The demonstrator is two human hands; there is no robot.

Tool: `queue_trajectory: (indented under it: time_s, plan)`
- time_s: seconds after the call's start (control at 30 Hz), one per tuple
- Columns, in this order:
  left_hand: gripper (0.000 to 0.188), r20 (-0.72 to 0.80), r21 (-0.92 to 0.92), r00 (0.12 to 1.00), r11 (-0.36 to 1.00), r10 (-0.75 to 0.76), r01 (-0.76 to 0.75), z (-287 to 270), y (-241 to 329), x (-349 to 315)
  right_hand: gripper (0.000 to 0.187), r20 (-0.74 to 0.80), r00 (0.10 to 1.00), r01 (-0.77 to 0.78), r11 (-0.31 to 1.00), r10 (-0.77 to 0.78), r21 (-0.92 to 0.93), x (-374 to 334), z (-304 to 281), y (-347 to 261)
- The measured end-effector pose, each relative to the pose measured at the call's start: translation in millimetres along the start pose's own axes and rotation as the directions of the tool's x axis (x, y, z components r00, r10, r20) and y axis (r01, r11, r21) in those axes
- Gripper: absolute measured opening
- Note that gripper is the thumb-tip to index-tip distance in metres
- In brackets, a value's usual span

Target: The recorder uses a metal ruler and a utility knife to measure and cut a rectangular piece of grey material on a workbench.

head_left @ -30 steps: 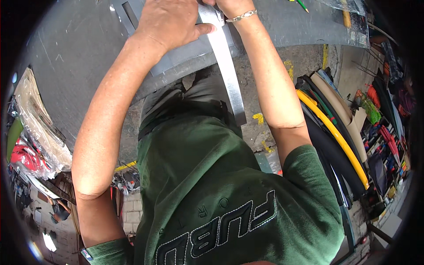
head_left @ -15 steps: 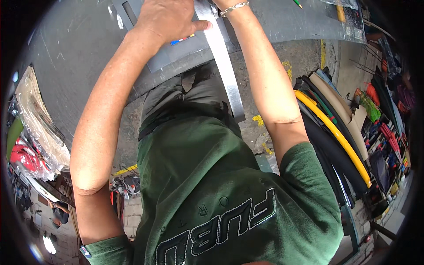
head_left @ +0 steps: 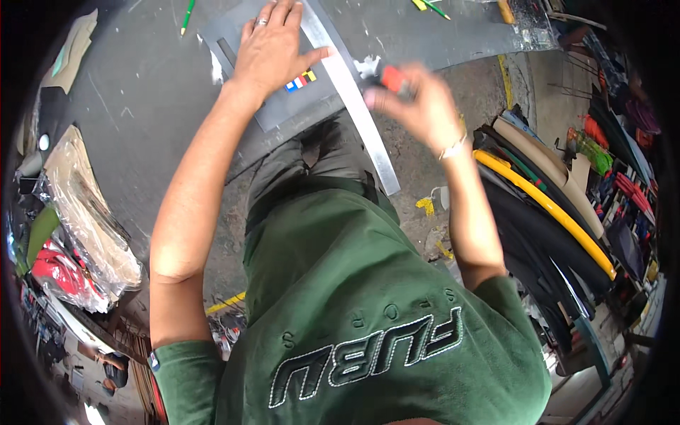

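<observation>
My left hand (head_left: 271, 55) lies flat on a dark grey sheet (head_left: 275, 113), fingers stretched out and thumb resting on a long metal ruler (head_left: 360, 120). The ruler runs along the sheet's right side and juts past the near table edge towards me. Beside my wrist, a small multicoloured printed patch (head_left: 300, 81) shows on the sheet. To the right of the ruler, apart from it, my right hand (head_left: 428, 106) is closed round a red-and-black utility knife (head_left: 394, 79). Motion blurs the knife, and its blade cannot be made out.
The grey worktable (head_left: 152, 106) carries a green pencil (head_left: 188, 18) at the far left and another pencil (head_left: 438, 9) at the far right. Plastic-wrapped brown material (head_left: 88, 205) lies at left. Rolled material, including a yellow roll (head_left: 545, 205), stands on the right.
My right hand has come away from the ruler's far part, moving right and nearer, and the knife now shows in it. The left hand stays on the sheet and ruler. The view has shifted slightly.
</observation>
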State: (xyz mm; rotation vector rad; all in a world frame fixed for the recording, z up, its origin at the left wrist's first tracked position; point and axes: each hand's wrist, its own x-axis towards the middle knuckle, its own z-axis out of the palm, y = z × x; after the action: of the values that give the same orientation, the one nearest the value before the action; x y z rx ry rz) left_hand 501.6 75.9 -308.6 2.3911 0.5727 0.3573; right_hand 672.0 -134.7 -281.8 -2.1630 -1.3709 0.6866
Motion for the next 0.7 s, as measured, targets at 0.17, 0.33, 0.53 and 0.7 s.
queue_trajectory:
  time_s: [0.17, 0.33, 0.53, 0.7]
  plan:
    - [0.055, -0.171, 0.326, 0.958, 0.905, -0.228, 0.274, -3.7, -58.7, 23.8, 0.040, 0.037, 0.958, -0.285, 0.928, 0.284, 0.242, -87.3, 54.6, 8.3]
    - [0.061, -0.117, -0.033, 0.993, 0.999, -0.002, -0.002, -14.7, -72.8, 8.9, 0.031, -0.015, 0.928, -0.369, 0.923, 0.373, 0.106, -67.3, -9.3, 42.1]
    - [0.078, 0.019, 0.257, 0.938, 0.909, -0.345, 0.329, -35.2, -67.2, 32.4, 0.031, -0.151, 0.983, 0.056, 0.947, -0.109, -0.317, -34.8, -45.3, 84.7]
    - [0.041, 0.067, -0.669, 0.706, 0.494, -0.705, 0.556, -91.2, -109.2, -7.9, 0.030, -0.455, 0.864, 0.033, 0.926, -0.215, -0.375, -20.3, -138.5, 56.9]
